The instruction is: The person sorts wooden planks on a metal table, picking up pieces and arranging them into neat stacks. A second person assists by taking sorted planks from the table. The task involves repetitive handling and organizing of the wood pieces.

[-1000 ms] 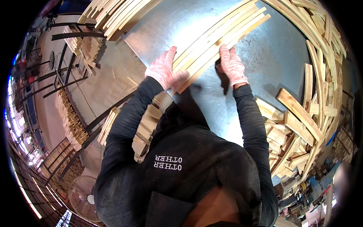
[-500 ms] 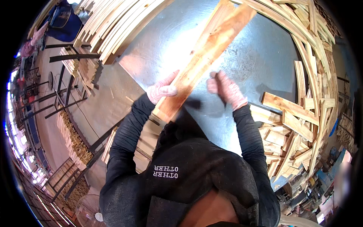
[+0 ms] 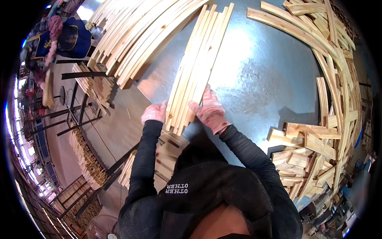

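Observation:
Several pale wooden boards stand side by side on their narrow edges, slanting away from me over the metal table. My left hand, in a pinkish knitted glove, grips their near left side. On the opposite side my right hand, gloved alike, closes round the near end, thumb on top. The two hands squeeze the bundle between them. Its near ends are uneven and jut past the table's near edge. The fingers of the left hand are partly hidden by the wood.
A wide row of long boards lies to the upper left. Short offcuts are heaped at the right, beside long curved-looking strips. Stacked wood and black metal frames stand left. Another person's gloved arm shows at the far upper left.
The boards, seen on their wide faces before, now stand on edge in a bundle. My right hand, apart from the wood before, has moved left and taken hold of it.

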A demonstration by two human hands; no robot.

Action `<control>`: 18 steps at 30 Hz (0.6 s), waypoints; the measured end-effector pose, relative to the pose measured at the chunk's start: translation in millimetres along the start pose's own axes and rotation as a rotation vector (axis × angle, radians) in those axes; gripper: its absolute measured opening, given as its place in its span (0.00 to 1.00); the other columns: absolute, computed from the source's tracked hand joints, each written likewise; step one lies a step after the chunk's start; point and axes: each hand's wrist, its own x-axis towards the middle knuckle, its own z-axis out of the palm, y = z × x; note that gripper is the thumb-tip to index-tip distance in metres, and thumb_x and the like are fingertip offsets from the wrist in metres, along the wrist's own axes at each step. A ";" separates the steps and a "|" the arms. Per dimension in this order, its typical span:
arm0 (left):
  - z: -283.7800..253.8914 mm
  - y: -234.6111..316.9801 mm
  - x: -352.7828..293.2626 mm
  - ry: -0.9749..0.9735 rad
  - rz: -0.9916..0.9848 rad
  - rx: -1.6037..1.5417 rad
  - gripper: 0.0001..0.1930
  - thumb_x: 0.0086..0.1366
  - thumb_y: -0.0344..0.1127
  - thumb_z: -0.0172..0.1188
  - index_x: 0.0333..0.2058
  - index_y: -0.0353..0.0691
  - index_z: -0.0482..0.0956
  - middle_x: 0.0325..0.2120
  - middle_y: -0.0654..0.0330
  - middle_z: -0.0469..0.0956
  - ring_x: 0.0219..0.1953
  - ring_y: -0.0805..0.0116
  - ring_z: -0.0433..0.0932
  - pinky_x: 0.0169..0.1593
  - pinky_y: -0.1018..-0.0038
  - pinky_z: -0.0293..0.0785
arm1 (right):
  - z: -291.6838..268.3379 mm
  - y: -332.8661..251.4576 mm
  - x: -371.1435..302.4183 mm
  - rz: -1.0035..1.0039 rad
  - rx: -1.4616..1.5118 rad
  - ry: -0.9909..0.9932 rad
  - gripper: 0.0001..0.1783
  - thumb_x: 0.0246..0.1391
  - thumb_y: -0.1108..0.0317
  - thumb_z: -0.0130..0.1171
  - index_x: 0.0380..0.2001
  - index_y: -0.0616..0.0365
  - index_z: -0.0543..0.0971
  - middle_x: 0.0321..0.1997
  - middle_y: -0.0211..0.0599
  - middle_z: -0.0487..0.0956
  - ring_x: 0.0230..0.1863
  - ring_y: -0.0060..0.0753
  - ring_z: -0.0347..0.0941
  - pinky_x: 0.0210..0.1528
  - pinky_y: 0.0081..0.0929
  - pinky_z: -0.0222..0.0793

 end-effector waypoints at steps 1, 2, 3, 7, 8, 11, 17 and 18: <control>-21.5 7.5 -7.0 0.033 -0.035 0.044 0.28 0.66 0.60 0.46 0.39 0.38 0.82 0.39 0.45 0.80 0.42 0.47 0.78 0.48 0.56 0.73 | 9.3 -3.9 8.8 -0.041 0.001 -0.034 0.52 0.49 0.45 0.60 0.67 0.67 0.52 0.60 0.62 0.66 0.58 0.58 0.66 0.61 0.44 0.63; -12.7 -8.2 -2.5 0.245 0.173 -0.035 0.29 0.62 0.61 0.51 0.43 0.39 0.80 0.43 0.45 0.79 0.45 0.46 0.77 0.50 0.56 0.72 | 18.3 -9.8 18.6 -0.079 0.002 -0.065 0.51 0.49 0.45 0.60 0.67 0.65 0.52 0.60 0.61 0.67 0.58 0.57 0.66 0.61 0.44 0.63; -3.6 -20.4 2.3 0.452 0.391 -0.116 0.31 0.59 0.62 0.55 0.47 0.40 0.78 0.46 0.44 0.77 0.48 0.46 0.76 0.51 0.56 0.71 | 26.4 -14.5 29.3 -0.115 0.002 -0.089 0.50 0.50 0.45 0.59 0.67 0.64 0.53 0.60 0.60 0.68 0.58 0.55 0.67 0.61 0.43 0.63; -19.2 27.5 18.1 0.586 0.296 0.427 0.49 0.44 0.59 0.69 0.62 0.41 0.64 0.58 0.42 0.65 0.64 0.42 0.58 0.68 0.45 0.44 | 14.8 -16.4 80.3 -0.485 -0.223 -0.369 0.39 0.57 0.49 0.51 0.67 0.58 0.58 0.64 0.51 0.67 0.63 0.51 0.65 0.62 0.43 0.63; -19.8 12.5 35.9 0.607 0.244 0.490 0.50 0.45 0.55 0.68 0.65 0.42 0.59 0.62 0.42 0.61 0.66 0.42 0.55 0.68 0.43 0.40 | -15.6 -24.4 86.8 -0.430 -0.285 -0.455 0.37 0.58 0.49 0.50 0.67 0.56 0.59 0.65 0.50 0.66 0.63 0.52 0.65 0.64 0.42 0.61; -22.5 10.5 53.0 0.625 0.172 0.540 0.51 0.47 0.51 0.68 0.68 0.43 0.54 0.65 0.39 0.55 0.68 0.35 0.49 0.67 0.39 0.36 | -99.8 14.4 104.6 -0.438 -0.387 -0.151 0.34 0.58 0.51 0.49 0.63 0.58 0.65 0.62 0.50 0.70 0.62 0.49 0.66 0.64 0.40 0.62; -53.6 200.8 86.1 0.611 1.063 0.110 0.46 0.51 0.47 0.68 0.63 0.29 0.58 0.59 0.41 0.65 0.62 0.42 0.63 0.65 0.55 0.57 | -329.2 149.2 74.8 0.127 -1.037 0.705 0.47 0.44 0.48 0.63 0.66 0.56 0.60 0.67 0.51 0.64 0.67 0.49 0.60 0.65 0.46 0.58; -58.6 258.6 97.1 0.601 1.171 0.079 0.46 0.49 0.48 0.68 0.62 0.30 0.60 0.55 0.42 0.68 0.58 0.40 0.65 0.63 0.52 0.58 | -364.2 175.1 58.9 0.241 -1.112 0.762 0.49 0.44 0.48 0.64 0.66 0.56 0.58 0.65 0.52 0.65 0.64 0.53 0.63 0.62 0.50 0.59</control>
